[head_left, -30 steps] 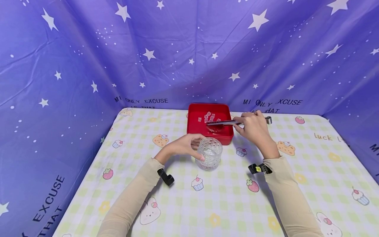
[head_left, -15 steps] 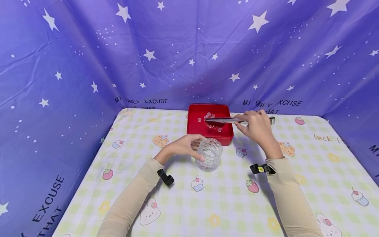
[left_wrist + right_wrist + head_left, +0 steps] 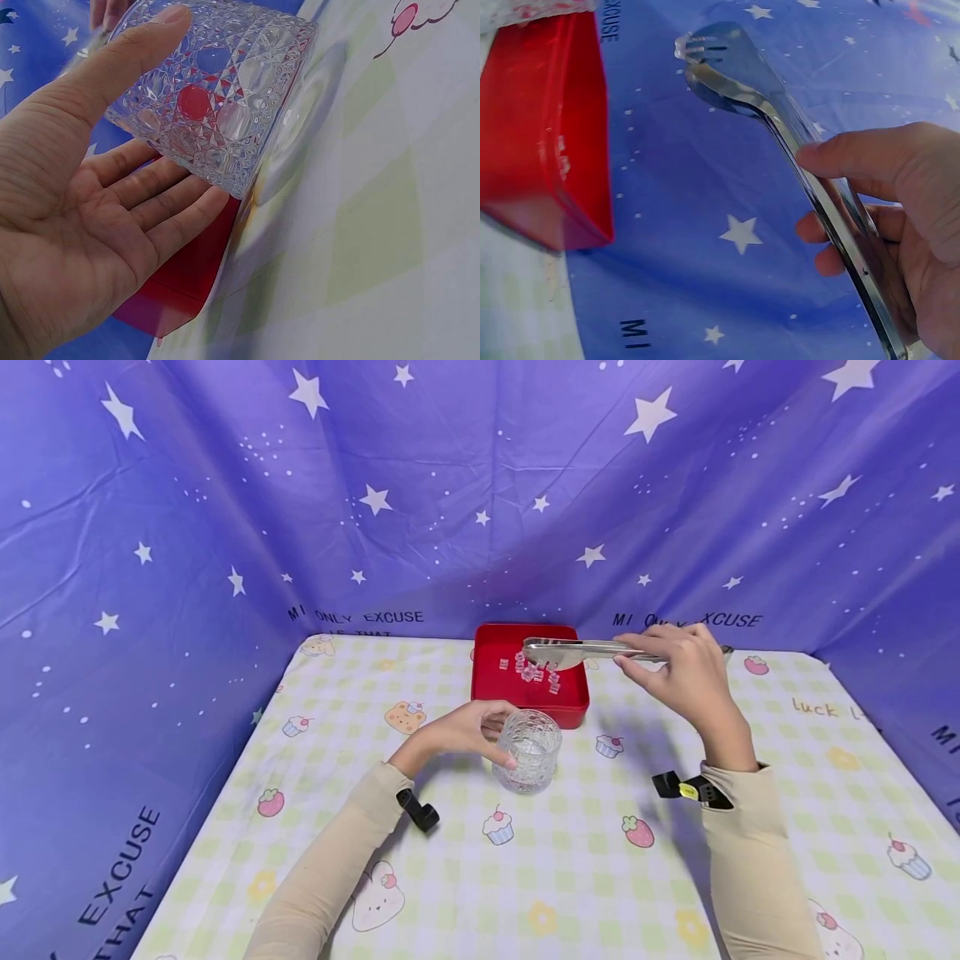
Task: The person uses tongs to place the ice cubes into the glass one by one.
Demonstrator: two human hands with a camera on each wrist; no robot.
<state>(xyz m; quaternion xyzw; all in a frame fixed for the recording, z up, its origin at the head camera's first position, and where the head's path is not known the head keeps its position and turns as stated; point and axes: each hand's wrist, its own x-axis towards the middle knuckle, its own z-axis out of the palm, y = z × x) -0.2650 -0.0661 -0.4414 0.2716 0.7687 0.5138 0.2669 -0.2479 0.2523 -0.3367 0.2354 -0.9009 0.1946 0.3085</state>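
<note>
My left hand (image 3: pixel 465 728) holds a clear textured glass (image 3: pixel 538 762) upright on the tablecloth, thumb on the near side and fingers round the far side. In my right hand (image 3: pixel 688 681) is a pair of metal tongs (image 3: pixel 573 651), gripped around the middle and raised over the red box (image 3: pixel 489 692). A small clear piece (image 3: pixel 680 48) shows at the tongs' tips in the right wrist view. Several small clear pieces (image 3: pixel 530 673), like plastic ice cubes, lie inside the box. The tongs partly cover the box's back right part in the head view.
A checked tablecloth (image 3: pixel 577 877) with cartoon prints covers the table. Behind the table's back edge hangs a purple star-patterned curtain (image 3: pixel 420 543), which also runs along both sides. The box stands just beyond the glass, close to the back edge.
My right hand has lifted the tongs from low in the box and drawn them to the right. The pieces in the box have shifted. My left hand and the glass stay put.
</note>
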